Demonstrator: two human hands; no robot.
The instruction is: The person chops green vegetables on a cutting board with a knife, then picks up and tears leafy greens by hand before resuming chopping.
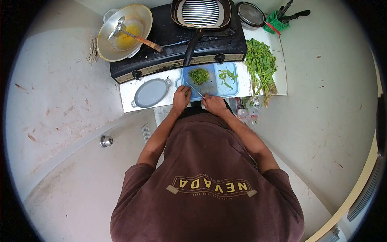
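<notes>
My right hand (215,105) is closed around the handle of a knife (195,90). Its thin blade slants up and left over a blue cutting board (207,88). At the board's lower left edge, my left hand (182,97) has its fingers curled together near the blade. A bit of green shows at those fingertips, too small to name. Just beyond the blade lies a heap of finely chopped greens (198,76). Several longer green pieces (227,76) lie on the lighter right part of the board.
A black gas stove (161,50) stands behind the board, bearing a wok (105,40) with a ladle (141,39) and a grill pan (177,18). Left is a grey oval plate (151,92); right, leafy greens (260,60). A green basket (276,24) holds dark-handled utensils.
</notes>
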